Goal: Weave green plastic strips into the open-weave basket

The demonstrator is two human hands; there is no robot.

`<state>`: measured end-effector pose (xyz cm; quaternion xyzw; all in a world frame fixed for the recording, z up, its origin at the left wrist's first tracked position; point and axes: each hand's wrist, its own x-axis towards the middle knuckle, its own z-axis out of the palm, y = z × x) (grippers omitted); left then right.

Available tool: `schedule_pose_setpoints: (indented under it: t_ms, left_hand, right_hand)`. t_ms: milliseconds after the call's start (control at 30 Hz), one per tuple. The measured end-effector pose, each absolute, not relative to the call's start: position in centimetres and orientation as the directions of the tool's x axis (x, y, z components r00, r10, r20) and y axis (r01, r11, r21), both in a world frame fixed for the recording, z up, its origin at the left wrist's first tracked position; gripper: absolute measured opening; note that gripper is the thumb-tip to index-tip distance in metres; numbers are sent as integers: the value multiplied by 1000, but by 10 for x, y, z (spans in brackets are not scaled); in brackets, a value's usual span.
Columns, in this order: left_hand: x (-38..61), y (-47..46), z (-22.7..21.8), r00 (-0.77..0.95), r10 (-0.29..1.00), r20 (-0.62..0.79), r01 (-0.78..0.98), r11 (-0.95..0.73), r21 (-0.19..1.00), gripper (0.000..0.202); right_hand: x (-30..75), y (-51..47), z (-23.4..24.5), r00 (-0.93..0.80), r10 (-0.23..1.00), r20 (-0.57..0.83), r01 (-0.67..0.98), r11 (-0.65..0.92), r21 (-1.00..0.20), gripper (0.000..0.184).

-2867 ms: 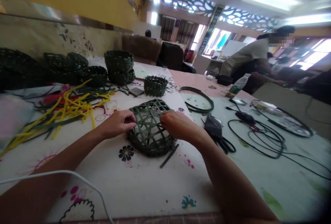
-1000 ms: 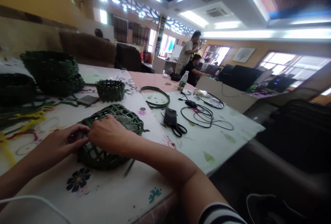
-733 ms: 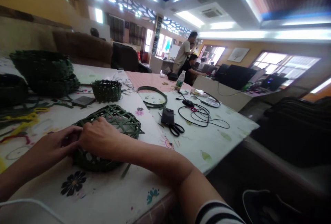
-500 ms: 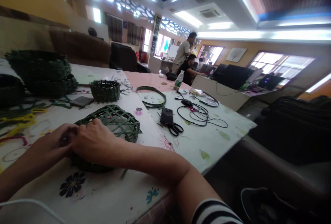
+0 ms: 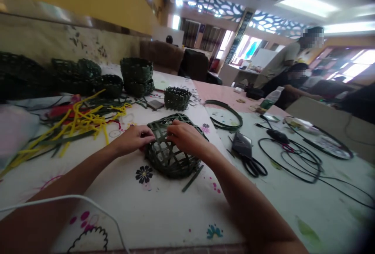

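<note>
**One head-worn view, aimed forward and down**

You wore the single camera on your head, so it looked out from above your own forearms (image 5: 84, 174), which ran in from the lower corners. It faced forward and down across the table (image 5: 164, 219), near edge along the frame bottom. Your left hand (image 5: 135, 140) and right hand (image 5: 187, 136) sat around mid-frame, fairly near the lens, at the woven basket (image 5: 172, 160). Coverage was broad: yellow wall (image 5: 88, 8) at left, room beyond, ceiling light (image 5: 310, 7) up top. The far pillar (image 5: 239, 35) leaned right in frame.
</note>
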<state>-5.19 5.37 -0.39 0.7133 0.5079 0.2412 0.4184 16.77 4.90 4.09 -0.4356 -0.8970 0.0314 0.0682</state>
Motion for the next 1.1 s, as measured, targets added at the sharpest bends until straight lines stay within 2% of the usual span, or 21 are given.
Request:
schedule_pose_setpoints:
  t_ms: [133, 367, 467, 533, 633, 733, 933, 1100]
  left_hand:
    - [-49, 53, -9, 330, 937, -112, 458, -56, 887, 31]
    - [-47, 51, -7, 290, 946, -143, 482, -15, 876, 23]
    - [-47, 51, -4, 271, 944, -189, 477, 38, 878, 20]
    - [-50, 52, -4, 257, 944, -206, 472, 63, 879, 21]
    - [-56, 57, -8, 266, 944, -197, 468, 52, 882, 27]
    - [-60, 62, -12, 311, 937, -156, 494, -19, 869, 30]
    - [-62, 64, -12, 373, 924, -84, 542, -144, 828, 32]
    - [-71, 71, -17, 398, 913, -89, 567, -168, 807, 39]
  right_hand:
    - [169, 48, 44, -625, 779, 42, 765, 623, -163, 12]
    - [166, 48, 42, -651, 759, 1, 754, 646, -119, 16]
    - [167, 48, 42, -655, 756, 12, 745, 648, -159, 12]
    - [175, 51, 45, -662, 746, 75, 713, 658, -242, 8]
    - [197, 55, 56, -582, 766, 272, 680, 643, -353, 12]
    - [226, 54, 67, -443, 809, 387, 732, 576, -365, 10]
    - [259, 33, 55, -435, 870, 231, 803, 491, -338, 17]
    - [276, 18, 29, -451, 885, 112, 727, 437, -529, 11]
